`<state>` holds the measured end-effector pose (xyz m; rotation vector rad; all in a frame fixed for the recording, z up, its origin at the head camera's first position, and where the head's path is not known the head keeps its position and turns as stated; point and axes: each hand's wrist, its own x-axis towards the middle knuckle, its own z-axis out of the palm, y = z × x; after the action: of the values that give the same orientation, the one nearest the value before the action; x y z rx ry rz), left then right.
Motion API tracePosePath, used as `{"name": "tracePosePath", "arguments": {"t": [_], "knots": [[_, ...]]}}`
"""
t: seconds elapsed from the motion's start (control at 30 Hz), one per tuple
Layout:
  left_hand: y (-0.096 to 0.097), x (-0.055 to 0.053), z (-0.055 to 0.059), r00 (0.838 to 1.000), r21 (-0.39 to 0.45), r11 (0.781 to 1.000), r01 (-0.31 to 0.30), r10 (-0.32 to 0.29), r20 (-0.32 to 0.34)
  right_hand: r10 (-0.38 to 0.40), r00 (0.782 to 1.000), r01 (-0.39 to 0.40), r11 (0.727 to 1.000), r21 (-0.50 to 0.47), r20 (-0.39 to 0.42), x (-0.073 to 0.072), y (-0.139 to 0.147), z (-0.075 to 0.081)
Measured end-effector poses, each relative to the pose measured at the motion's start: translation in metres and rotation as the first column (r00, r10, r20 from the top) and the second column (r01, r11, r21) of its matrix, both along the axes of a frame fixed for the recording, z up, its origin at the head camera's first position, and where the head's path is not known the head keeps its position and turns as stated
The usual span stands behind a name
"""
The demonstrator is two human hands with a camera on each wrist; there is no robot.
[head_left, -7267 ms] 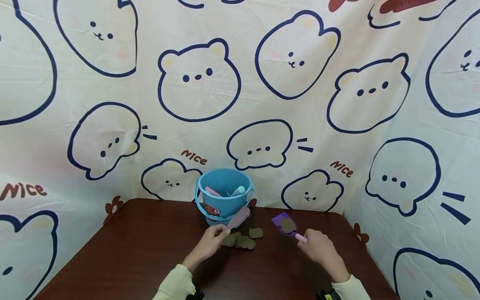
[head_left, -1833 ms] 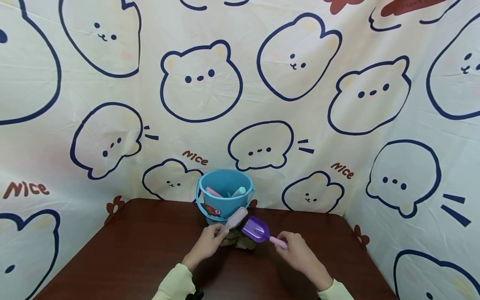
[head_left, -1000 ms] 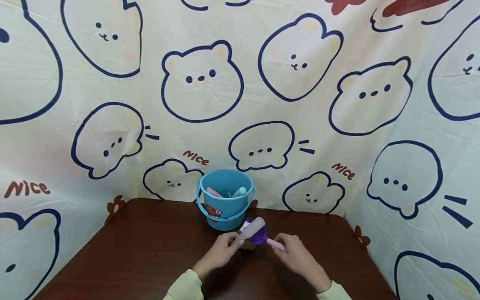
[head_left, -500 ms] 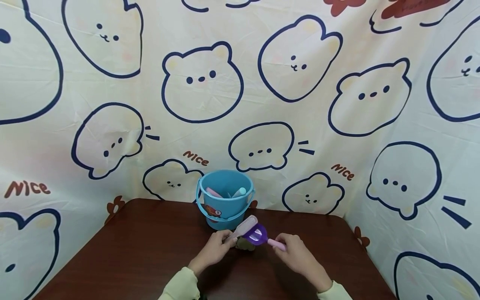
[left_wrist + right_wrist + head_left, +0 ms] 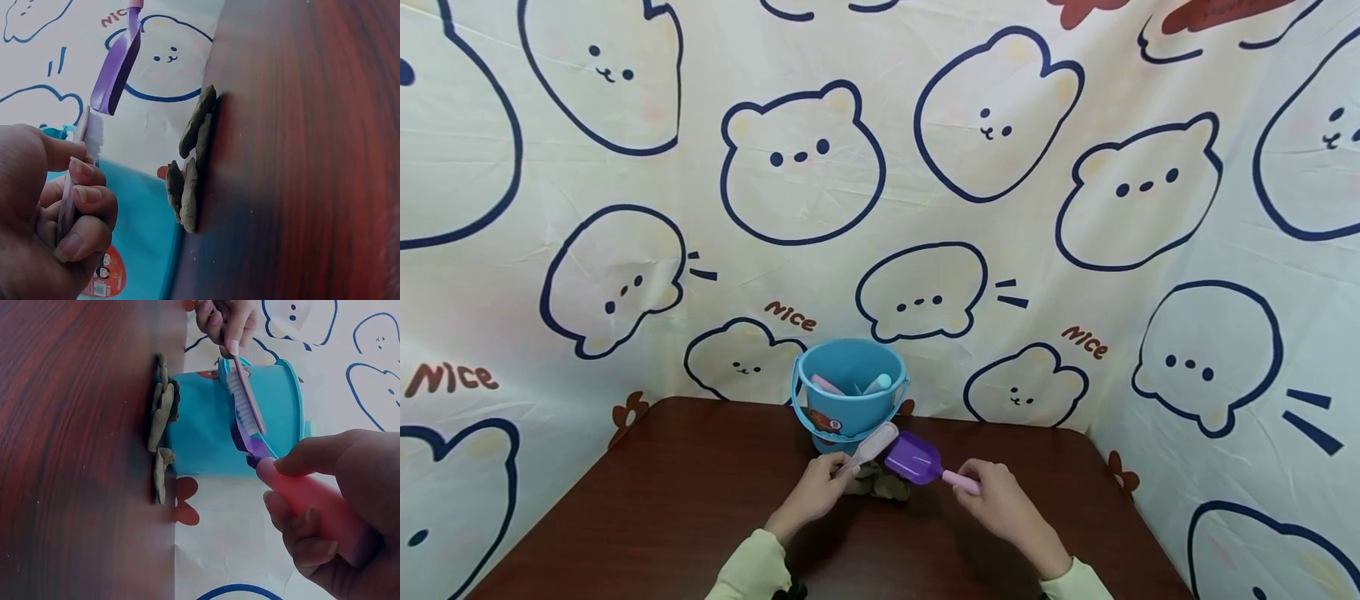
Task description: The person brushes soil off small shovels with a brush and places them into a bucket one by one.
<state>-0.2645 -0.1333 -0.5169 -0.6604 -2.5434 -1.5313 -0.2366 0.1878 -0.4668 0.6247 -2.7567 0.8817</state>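
Note:
My left hand (image 5: pixel 810 497) grips the handle of a pale pink brush (image 5: pixel 876 442), whose white bristles show in the right wrist view. My right hand (image 5: pixel 1002 504) holds a purple toy shovel (image 5: pixel 914 458) by its pink handle (image 5: pixel 312 500). The shovel's scoop is bare and raised off the table, just right of the brush head. Below both tools lie several flat, grey-brown clay pieces (image 5: pixel 889 487), some overlapping, as the left wrist view (image 5: pixel 189 194) confirms. Part of the pile is hidden behind the brush and left hand.
A blue bucket (image 5: pixel 831 410) stands right behind the clay, with a pink stick-like thing (image 5: pixel 827 384) and a light blue one (image 5: pixel 878 383) inside. All stand on a dark brown table (image 5: pixel 700 483). Cloth printed with bear faces (image 5: pixel 801 183) hangs close behind and at the sides.
Earlier the shovel bore a clay piece at the right; it has since come left with a bare scoop. The brush swung right over the scoop, then back left, and the tools now stand apart.

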Motion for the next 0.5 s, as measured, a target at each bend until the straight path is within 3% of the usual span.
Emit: {"name": "tracePosePath", "arguments": {"t": [0.5], "knots": [[-0.0035,0.0007,0.0029,1.000,0.006,1.000,0.002,-0.002,0.017,-0.078,0.992,0.081,0.996,0.026,-0.097,-0.0030,0.0032,-0.0024]]}}
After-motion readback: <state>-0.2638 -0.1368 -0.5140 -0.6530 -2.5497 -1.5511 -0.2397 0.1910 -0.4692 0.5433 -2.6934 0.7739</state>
